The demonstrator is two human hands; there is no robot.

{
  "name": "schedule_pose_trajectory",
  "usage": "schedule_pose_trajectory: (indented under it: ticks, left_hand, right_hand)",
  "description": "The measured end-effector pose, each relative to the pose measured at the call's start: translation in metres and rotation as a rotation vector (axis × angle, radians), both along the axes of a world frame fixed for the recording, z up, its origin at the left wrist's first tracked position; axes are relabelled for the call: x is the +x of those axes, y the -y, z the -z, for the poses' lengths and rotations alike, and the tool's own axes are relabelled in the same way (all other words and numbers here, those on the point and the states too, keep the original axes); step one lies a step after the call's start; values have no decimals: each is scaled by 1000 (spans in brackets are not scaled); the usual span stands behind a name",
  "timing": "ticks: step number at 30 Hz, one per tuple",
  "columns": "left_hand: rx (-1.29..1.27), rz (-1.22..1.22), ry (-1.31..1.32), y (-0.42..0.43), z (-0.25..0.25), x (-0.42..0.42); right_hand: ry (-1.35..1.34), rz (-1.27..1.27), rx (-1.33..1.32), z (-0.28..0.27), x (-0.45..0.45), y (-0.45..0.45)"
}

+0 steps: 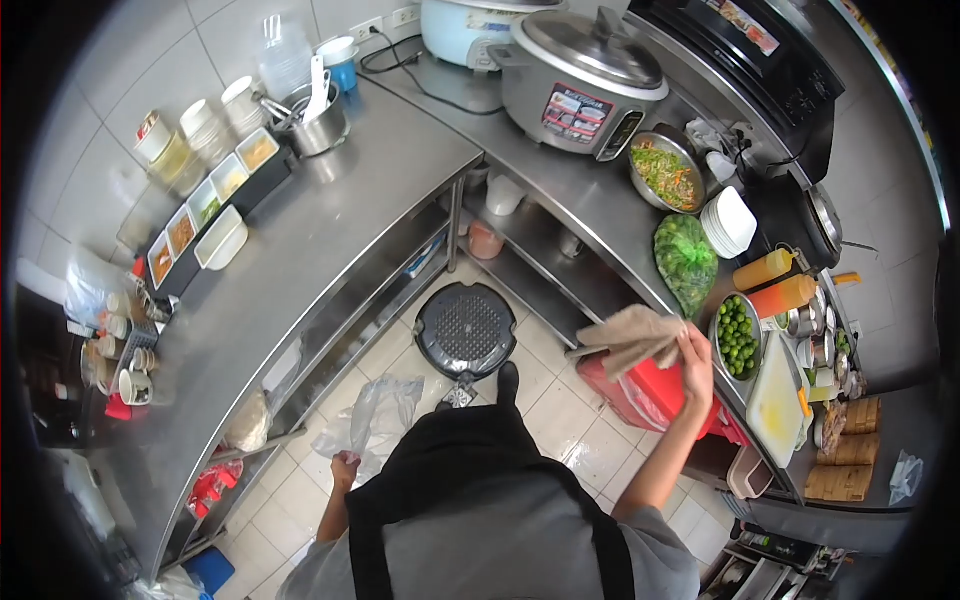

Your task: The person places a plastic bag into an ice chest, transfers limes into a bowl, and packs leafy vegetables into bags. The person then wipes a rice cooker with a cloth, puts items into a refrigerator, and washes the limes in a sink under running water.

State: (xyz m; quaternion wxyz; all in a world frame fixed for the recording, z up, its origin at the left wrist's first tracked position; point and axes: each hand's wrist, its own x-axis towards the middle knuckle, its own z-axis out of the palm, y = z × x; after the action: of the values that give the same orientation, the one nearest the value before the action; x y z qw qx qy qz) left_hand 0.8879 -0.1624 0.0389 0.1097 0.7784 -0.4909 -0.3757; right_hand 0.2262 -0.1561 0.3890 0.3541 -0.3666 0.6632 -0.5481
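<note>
Brown cloth [632, 333]: suspended in the right grip [694, 366], next to the front edge of the right tabletop [600, 205] and above a red container [655, 388]. The right grip is clenched on one end of the cloth; the remaining folds spread toward the left. Contact between cloth and tabletop edge cannot be confirmed from this view.

Clear plastic bag [388, 405]: located low on the left side, above or against the tiled floor [555, 440]; which of the two cannot be determined. The left grip [345, 468] is closed on the bag's near edge.

Floor, between the two tabletops: a black round unit [465, 328] with a textured top, ahead of the person's shoe [508, 382].

Right tabletop, nearest the cloth: a bowl of green limes [737, 338], a green bag [686, 262] and a cutting board [776, 400]. Beyond the green bag: a stack of white containers [730, 222] and a metal bowl of shredded vegetables [665, 175]. Farther back: a grey rice cooker [535, 100], lid fitted.

Left tabletop [335, 230]: a metal pot [325, 132] containing utensils, beside a row of filled containers [208, 203].
</note>
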Motion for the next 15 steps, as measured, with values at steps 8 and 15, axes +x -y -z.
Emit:
schedule_pose_trajectory:
  ticks: [8,15]
  left_hand:
    - [-10,130,-108,40,7,26]
    - [-91,180,-173,61,25,9]
  right_hand:
    - [-1263,383,612,210,60,-156]
    - [-566,665,1003,276,57,-277]
